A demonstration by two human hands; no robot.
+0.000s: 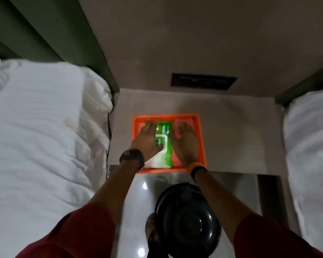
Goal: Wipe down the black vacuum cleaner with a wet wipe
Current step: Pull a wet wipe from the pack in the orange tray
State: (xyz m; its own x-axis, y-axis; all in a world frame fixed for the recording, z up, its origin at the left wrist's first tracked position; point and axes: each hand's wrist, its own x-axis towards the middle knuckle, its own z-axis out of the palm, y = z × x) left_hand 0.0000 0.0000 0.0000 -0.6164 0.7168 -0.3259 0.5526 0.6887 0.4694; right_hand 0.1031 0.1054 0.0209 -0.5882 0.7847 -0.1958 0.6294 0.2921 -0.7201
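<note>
Both hands are reaching into the orange plastic tray [201, 146] on the table: left hand [147, 142] fingers gripping the green wet-wipe pack [162, 144], right hand [185, 142] fingers loosely spread beside it; the round black vacuum cleaner [186, 220] is sitting on the floor below

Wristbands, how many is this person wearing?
2: a black watch on the left wrist, and an orange-and-black band on the right wrist. Sleeves could hide more.

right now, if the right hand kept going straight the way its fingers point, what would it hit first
Probably the far rim of the orange tray: the right hand points away over the tray floor beside the wet wipe pack. Depth is unclear.
</note>
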